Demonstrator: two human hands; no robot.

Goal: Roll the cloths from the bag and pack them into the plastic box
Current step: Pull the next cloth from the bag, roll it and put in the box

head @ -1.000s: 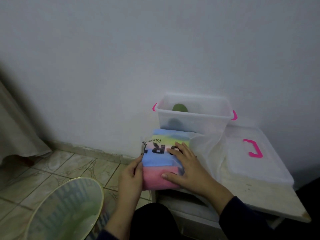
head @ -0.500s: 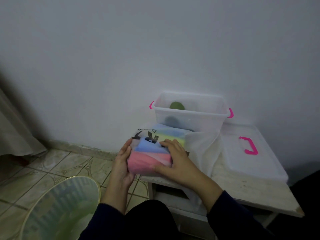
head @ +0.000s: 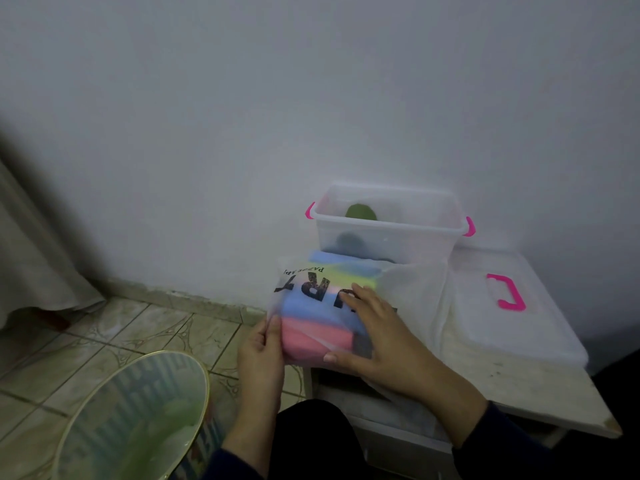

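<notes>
A translucent plastic bag (head: 304,282) with black lettering lies on the front left of a small white table (head: 519,382). Through it show stacked cloths: blue, yellow-green, blue and pink (head: 311,341). My left hand (head: 261,358) holds the bag's left end, thumb on the pink cloth. My right hand (head: 374,337) lies across the top of the bag, fingers spread, thumb at its near edge. Behind stands the clear plastic box (head: 388,233) with pink handles, open, with a green rolled cloth (head: 360,213) and a dark one (head: 349,242) inside.
The box's lid (head: 502,306) with a pink handle lies flat on the table's right. A round basket (head: 135,417) with a gold rim stands on the tiled floor at lower left. A curtain (head: 31,254) hangs at far left. The wall is close behind.
The bag has been pushed back onto the table from its lifted, pulled-forward position. Both hands stayed on it, the left at its end, the right on top.
</notes>
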